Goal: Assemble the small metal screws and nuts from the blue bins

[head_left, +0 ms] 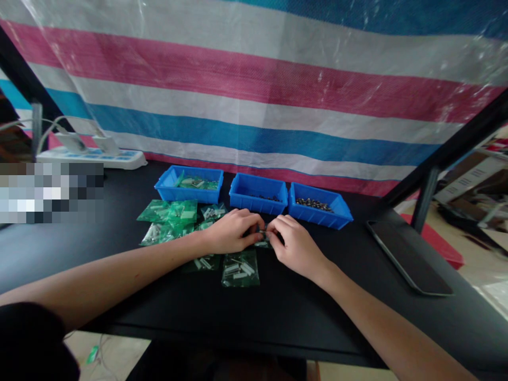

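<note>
My left hand (pixel 236 230) and my right hand (pixel 296 243) meet over the middle of the black table. Thumb and fingers of each are pinched together on a small clear plastic bag (pixel 262 244), at its top edge. Most of that bag is hidden by the fingers, and its contents are too small to tell. Just in front of it lies a flat greenish bag (pixel 240 269) with white, rod-like pieces inside. Another such bag (pixel 204 263) rests partly under my left forearm. A pile of green bags (pixel 169 211) with pale parts is left of my left hand.
Three blue bins stand in a row behind my hands: a left bin (pixel 188 191) with green bags, a middle bin (pixel 257 203) with a few small dark parts, a right bin (pixel 321 217) with metal parts. A phone (pixel 408 256) lies right; a power strip (pixel 127 159) is back left.
</note>
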{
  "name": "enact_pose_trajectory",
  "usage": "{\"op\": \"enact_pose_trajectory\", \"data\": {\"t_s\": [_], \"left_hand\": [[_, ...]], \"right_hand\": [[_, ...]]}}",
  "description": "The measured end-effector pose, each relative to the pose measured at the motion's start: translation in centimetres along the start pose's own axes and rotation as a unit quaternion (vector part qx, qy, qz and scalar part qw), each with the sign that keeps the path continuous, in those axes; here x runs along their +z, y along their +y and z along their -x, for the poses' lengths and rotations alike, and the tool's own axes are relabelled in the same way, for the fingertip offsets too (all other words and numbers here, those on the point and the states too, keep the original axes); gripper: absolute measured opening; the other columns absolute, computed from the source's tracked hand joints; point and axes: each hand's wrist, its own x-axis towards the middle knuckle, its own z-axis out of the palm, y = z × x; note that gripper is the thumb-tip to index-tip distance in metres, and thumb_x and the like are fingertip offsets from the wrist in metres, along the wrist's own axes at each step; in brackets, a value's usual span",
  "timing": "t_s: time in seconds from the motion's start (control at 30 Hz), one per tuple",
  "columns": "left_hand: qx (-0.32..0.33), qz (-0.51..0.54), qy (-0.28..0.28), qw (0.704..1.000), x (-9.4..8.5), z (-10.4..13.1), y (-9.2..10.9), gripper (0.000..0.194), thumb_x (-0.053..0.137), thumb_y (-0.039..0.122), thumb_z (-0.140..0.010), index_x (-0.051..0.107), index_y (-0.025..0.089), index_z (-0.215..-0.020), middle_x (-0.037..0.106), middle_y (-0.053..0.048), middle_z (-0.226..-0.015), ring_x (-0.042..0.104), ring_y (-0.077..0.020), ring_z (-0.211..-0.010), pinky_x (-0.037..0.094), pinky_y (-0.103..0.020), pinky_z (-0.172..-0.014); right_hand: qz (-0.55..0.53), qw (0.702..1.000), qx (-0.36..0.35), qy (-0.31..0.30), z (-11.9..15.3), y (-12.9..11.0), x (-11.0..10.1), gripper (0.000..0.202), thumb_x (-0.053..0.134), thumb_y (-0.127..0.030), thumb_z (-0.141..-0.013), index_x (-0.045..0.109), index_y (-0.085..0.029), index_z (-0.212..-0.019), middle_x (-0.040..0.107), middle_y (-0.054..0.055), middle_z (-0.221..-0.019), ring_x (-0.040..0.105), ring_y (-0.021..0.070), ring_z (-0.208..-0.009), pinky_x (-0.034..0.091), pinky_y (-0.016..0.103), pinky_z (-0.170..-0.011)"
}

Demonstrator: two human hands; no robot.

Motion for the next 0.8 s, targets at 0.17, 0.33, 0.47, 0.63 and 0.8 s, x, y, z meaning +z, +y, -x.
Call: {"op": "enact_pose_trajectory", "data": {"t_s": [0.17,0.33,0.47,0.63,0.8], "left_hand": [[-0.006,0.000,0.002,1.000,0.00,0.03,0.10,0.012,0.050,0.024,-0.084,0.054,0.017,-0.092,0.058,-0.003,-0.079,0.053,-0.0164,-0.077,0.038,-0.027,-0.070],[0.002,0.000,0.003,1.000,-0.10,0.01,0.13,0.011,0.047,0.024,-0.085,0.054,0.017,-0.091,0.058,-0.003,-0.081,0.054,-0.0167,-0.079,0.038,-0.027,-0.071],[0.008,0.000,0.003,1.000,-0.16,-0.11,0.17,0.012,0.045,0.024,-0.087,0.055,0.016,-0.089,0.059,-0.003,-0.082,0.054,-0.0167,-0.081,0.038,-0.027,-0.072],[0.011,0.002,0.003,1.000,-0.18,-0.13,0.20,0.014,0.043,0.024,-0.088,0.055,0.016,-0.088,0.060,-0.003,-0.082,0.054,-0.0164,-0.080,0.038,-0.027,-0.073],[0.014,-0.001,0.003,1.000,-0.16,-0.08,0.16,0.015,0.043,0.024,-0.088,0.056,0.016,-0.088,0.060,-0.003,-0.082,0.054,-0.0163,-0.080,0.038,-0.027,-0.072]], "right_hand": [[0.000,1.000,0.005,-0.003,0.01,-0.02,-0.04,0.013,0.049,-0.009,-0.081,0.049,-0.018,-0.072,0.054,0.002,-0.075,0.047,0.0166,-0.074,0.040,0.029,-0.069],[-0.006,1.000,0.010,0.002,-0.16,-0.08,-0.02,0.012,0.051,-0.008,-0.080,0.049,-0.018,-0.075,0.054,0.002,-0.076,0.048,0.0168,-0.076,0.040,0.029,-0.069],[-0.007,1.000,0.010,-0.001,-0.12,-0.02,0.05,0.011,0.051,-0.008,-0.080,0.049,-0.018,-0.076,0.055,0.002,-0.077,0.048,0.0169,-0.077,0.040,0.029,-0.070],[-0.007,1.000,0.005,-0.008,-0.06,0.13,0.03,0.012,0.049,-0.007,-0.082,0.049,-0.018,-0.076,0.055,0.003,-0.078,0.048,0.0173,-0.078,0.041,0.030,-0.073],[-0.006,1.000,0.005,-0.010,-0.13,0.06,-0.02,0.013,0.048,-0.007,-0.083,0.050,-0.018,-0.077,0.056,0.003,-0.079,0.049,0.0178,-0.079,0.041,0.030,-0.073]]}}
